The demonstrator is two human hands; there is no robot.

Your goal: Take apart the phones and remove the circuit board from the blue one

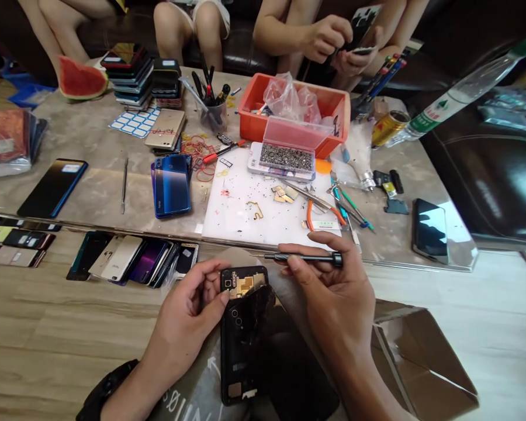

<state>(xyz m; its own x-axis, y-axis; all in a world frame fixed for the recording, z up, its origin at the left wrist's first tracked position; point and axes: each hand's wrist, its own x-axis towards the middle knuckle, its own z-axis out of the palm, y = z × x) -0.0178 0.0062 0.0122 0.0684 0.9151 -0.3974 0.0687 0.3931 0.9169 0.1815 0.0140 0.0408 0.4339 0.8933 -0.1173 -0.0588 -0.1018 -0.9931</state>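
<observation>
An opened smartphone (230, 356) lies over my lap, its gold-coloured inner parts bare near the top. My left hand (193, 310) grips its upper left edge, thumb resting on the front side of the opening. A dark back cover (300, 368) hangs askew across the phone's lower right. In my right hand (333, 292), a black screwdriver (307, 257) is held level between thumb and fingers, its thin tip pointing left, above and apart from the phone. Directly ahead is a white work mat (232, 216) with gold-coloured bits and tiny dark specks on it.
An orange bin (254, 117) and a clear screw box (287, 161) stand beyond. Orange-handled pliers (311, 216) lie right. Blue phones (172, 187), phone stacks (129, 82) and a bottle (456, 99) share the table. A cardboard box (429, 356) sits at right. Another person's hands (328, 38) hold a phone.
</observation>
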